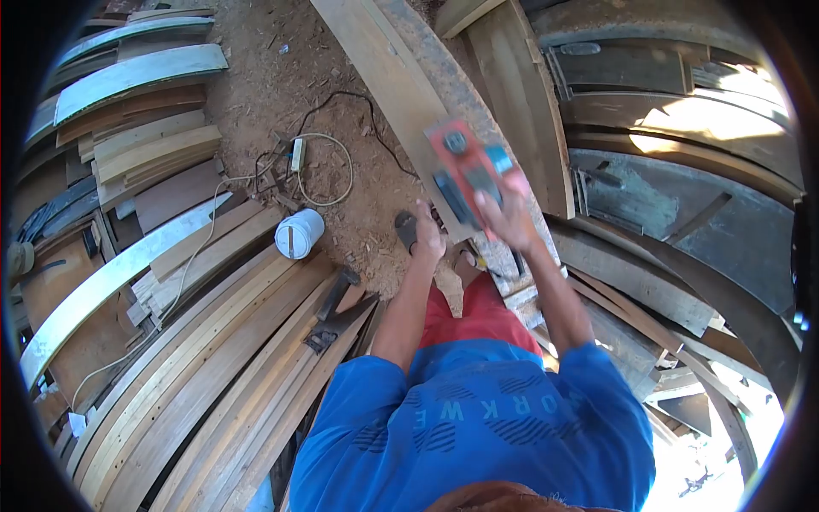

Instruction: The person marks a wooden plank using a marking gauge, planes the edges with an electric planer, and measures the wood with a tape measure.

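Note:
My right hand is wrapped round the rear of a red power planer, slightly blurred, which rests on a long light wooden board. The board lies lengthwise on a narrow workbench with a worn, stained surface. My left hand is at the near left edge of the board, its thumb up and its other fingers partly hidden, so its hold on the board is unclear.
Stacked planks fill the lower left, more boards the upper left. A white bucket, a power strip and cables lie on the shaving-strewn floor. Dark panels stand at the right.

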Demonstrator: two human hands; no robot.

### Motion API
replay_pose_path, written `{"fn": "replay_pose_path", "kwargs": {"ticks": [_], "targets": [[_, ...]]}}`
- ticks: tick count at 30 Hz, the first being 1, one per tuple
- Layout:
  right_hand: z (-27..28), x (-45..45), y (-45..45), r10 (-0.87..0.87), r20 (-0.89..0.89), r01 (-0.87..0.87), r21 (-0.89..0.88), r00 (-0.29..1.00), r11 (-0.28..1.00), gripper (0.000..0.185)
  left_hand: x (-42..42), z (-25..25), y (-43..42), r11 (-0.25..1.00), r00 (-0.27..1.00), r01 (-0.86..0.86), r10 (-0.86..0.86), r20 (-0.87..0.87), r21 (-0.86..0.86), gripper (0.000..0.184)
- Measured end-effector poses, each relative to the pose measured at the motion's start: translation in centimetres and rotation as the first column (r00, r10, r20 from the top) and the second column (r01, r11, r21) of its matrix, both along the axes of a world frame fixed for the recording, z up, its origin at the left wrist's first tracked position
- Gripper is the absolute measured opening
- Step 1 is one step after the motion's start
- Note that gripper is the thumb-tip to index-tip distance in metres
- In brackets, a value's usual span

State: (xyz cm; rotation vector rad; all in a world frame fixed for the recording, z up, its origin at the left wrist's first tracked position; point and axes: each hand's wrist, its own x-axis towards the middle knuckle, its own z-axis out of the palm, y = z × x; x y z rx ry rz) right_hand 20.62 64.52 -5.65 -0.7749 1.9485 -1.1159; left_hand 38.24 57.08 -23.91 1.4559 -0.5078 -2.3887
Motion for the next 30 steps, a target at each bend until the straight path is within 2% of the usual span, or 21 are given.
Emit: {"fn": "replay_pose_path", "kwargs": {"ticks": [1,3,5,6,8,11,13,15,17,20,22,23,25,26,27,29,30], "targets": [[-0.1,0.9,3.0,0.012,0.001,-0.012,0.013,1.000,1.000,0.055,-0.8,-0.1,0.3,0.998,0.999,-0.051,0.050,-0.019,-0.047,0.068],[-1.4,2.8,8.3,-0.010,0.002,0.010,0.015,1.000,1.000,0.066,-1.1,-1.9,1.1,0.989,0.995,-0.103,0.101,-0.021,-0.108,0.069],[-0.4,3.3,10.9,-0.002,0.171,-0.022,0.134,0.985,0.991,0.077,-1.1,-4.6,2.0,0.981,0.992,-0.108,0.116,0.047,-0.161,0.072],[-1.2,3.7,11.3,-0.035,0.196,0.014,0.109,0.980,0.994,0.082,-1.1,-5.8,2.4,0.977,0.989,-0.108,0.125,0.082,-0.186,0.074],[-1.1,3.0,9.3,-0.031,0.166,0.011,0.123,0.986,0.992,0.080,-1.9,-2.1,2.2,0.975,0.994,-0.081,0.096,0.059,-0.208,0.074],[-0.9,0.8,3.2,-0.005,0.119,-0.013,0.150,0.993,0.989,0.072,-0.9,-4.9,3.1,0.976,0.998,-0.068,0.065,-0.025,-0.205,0.074],[-0.3,-0.7,-2.2,-0.019,0.134,0.003,0.122,0.991,0.992,0.064,-0.8,-5.7,3.4,0.940,0.992,0.057,-0.015,0.129,-0.335,0.072],[-1.5,-2.0,-7.6,-0.051,-0.008,0.051,-0.023,0.999,0.998,0.053,-0.7,-6.7,4.0,0.878,0.956,0.186,-0.059,0.286,-0.442,0.072],[-0.9,-3.7,-13.3,-0.070,0.032,0.070,-0.030,0.997,0.997,0.052,-0.6,-8.6,5.0,0.792,0.884,0.337,-0.079,0.461,-0.509,0.072],[-3.2,-7.2,-22.1,-0.082,-0.078,0.080,-0.033,0.994,0.996,0.056,0.5,-14.5,7.6,0.575,0.716,0.604,-0.089,0.692,-0.551,0.073],[-2.6,-9.5,-28.1,-0.080,-0.012,0.080,-0.022,0.997,0.997,0.058,2.1,-19.4,9.7,0.196,0.615,0.774,-0.001,0.789,-0.602,0.076],[-2.5,-10.5,-30.8,-0.068,0.058,0.070,-0.026,0.996,0.997,0.058,-0.1,-13.6,7.6,0.709,0.757,0.501,-0.082,0.648,-0.496,0.078],[-4.7,-13.0,-36.3,-0.063,0.002,0.063,-0.109,0.998,0.992,0.058,-1.6,-4.6,3.7,0.775,0.811,0.432,-0.111,0.574,-0.461,0.080],[-5.3,-13.4,-37.7,-0.062,-0.029,0.058,-0.145,0.998,0.988,0.058,-2.0,-2.2,2.7,0.807,0.838,0.397,-0.124,0.532,-0.437,0.081],[-4.8,-13.3,-37.7,-0.066,-0.014,0.064,-0.138,0.998,0.988,0.057,-2.3,-1.5,3.0,0.744,0.766,0.468,-0.072,0.639,-0.477,0.076],[-2.8,-12.7,-34.9,-0.070,0.014,0.071,-0.111,0.997,0.991,0.054,-1.6,-3.5,3.8,0.617,0.752,0.532,-0.029,0.659,-0.580,0.067],[-1.3,-11.9,-32.5,-0.057,0.069,0.065,-0.131,0.996,0.989,0.053,-2.2,-1.6,3.1,0.634,0.769,0.502,-0.016,0.640,-0.588,0.057]]}}
